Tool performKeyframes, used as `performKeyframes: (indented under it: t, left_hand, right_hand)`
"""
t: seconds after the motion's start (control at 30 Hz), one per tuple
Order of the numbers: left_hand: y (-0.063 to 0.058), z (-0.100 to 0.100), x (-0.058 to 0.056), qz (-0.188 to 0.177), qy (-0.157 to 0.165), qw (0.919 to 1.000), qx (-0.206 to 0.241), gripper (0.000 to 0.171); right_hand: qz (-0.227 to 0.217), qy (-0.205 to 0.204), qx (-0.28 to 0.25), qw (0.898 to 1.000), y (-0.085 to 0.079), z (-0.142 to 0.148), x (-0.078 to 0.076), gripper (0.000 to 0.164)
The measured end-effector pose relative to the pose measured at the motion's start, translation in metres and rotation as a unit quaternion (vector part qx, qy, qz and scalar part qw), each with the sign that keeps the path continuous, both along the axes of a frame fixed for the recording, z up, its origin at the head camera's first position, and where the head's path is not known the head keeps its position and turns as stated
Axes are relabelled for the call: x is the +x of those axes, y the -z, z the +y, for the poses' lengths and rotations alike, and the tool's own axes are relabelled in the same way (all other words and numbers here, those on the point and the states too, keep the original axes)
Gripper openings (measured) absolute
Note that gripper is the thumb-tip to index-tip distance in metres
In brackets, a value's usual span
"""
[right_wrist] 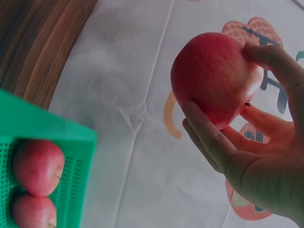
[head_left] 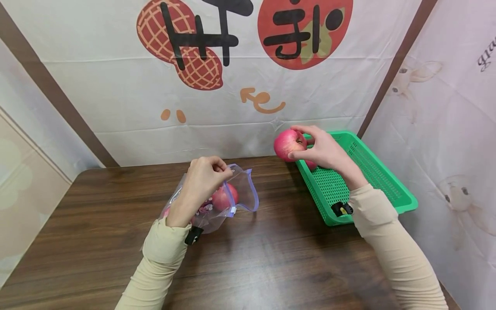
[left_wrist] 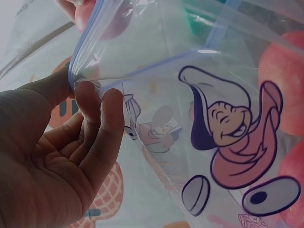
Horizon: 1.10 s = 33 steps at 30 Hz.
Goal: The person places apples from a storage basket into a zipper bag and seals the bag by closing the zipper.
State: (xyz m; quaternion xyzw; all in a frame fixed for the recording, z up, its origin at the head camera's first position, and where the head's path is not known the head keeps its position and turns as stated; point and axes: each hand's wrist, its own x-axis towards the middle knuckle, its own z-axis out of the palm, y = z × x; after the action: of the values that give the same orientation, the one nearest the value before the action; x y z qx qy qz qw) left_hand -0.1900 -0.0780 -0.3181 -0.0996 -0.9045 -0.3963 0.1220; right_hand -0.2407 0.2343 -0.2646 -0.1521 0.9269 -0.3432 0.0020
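My left hand (head_left: 203, 181) pinches the rim of a clear zip bag (left_wrist: 156, 90) between thumb and fingers. The bag has a purple zip edge and printed cartoon figures, and its mouth gapes toward the right. Inside lie red apples, one apple (head_left: 223, 197) plain near the mouth and others partly hidden by my arm. My right hand (head_left: 323, 148) grips another red apple (right_wrist: 213, 78) with thumb and fingers, above the left rim of a green plastic basket (head_left: 372, 172). Two apples (right_wrist: 39, 166) sit at one end of that basket; in the head view the right hand mostly covers them.
A dark brown wooden table (head_left: 255, 258) carries the bag on the left and the basket on the right. Behind it hangs a white printed curtain (head_left: 232, 129), close to the table's back edge. A second printed curtain (head_left: 434, 150) borders the right side.
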Motion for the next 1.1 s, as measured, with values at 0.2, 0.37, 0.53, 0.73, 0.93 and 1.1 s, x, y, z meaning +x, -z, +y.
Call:
performKeyframes:
  t: [0.2, 0.37, 0.53, 0.73, 0.93, 1.1]
  left_hand:
    - [0.001, 0.0, -0.001, 0.004, -0.001, 1.0, -0.001, 0.007]
    - [0.001, 0.0, -0.001, 0.006, 0.001, 1.0, 0.001, 0.007]
    - [0.001, 0.0, -0.001, 0.007, 0.001, 1.0, 0.002, 0.008]
    - [0.0, 0.0, -0.002, 0.01, -0.002, 0.9999, 0.0, 0.008]
    - [-0.001, 0.001, -0.002, -0.004, -0.002, 1.0, 0.004, 0.009]
    - [-0.003, 0.001, -0.002, -0.005, -0.004, 1.0, 0.004, 0.011]
  right_hand:
    - [-0.003, 0.004, 0.014, 1.0, 0.002, -0.016, 0.007, 0.077]
    - [0.001, -0.014, 0.001, 1.0, 0.006, -0.029, 0.014, 0.076]
    - [0.013, -0.053, -0.008, 0.998, 0.012, -0.039, 0.018, 0.075]
    - [0.01, -0.08, -0.015, 0.997, 0.023, -0.051, 0.023, 0.075]
    - [-0.003, -0.116, -0.024, 0.993, 0.037, -0.067, 0.026, 0.072]
    - [-0.005, -0.146, -0.009, 0.989, 0.045, -0.083, 0.03, 0.071]
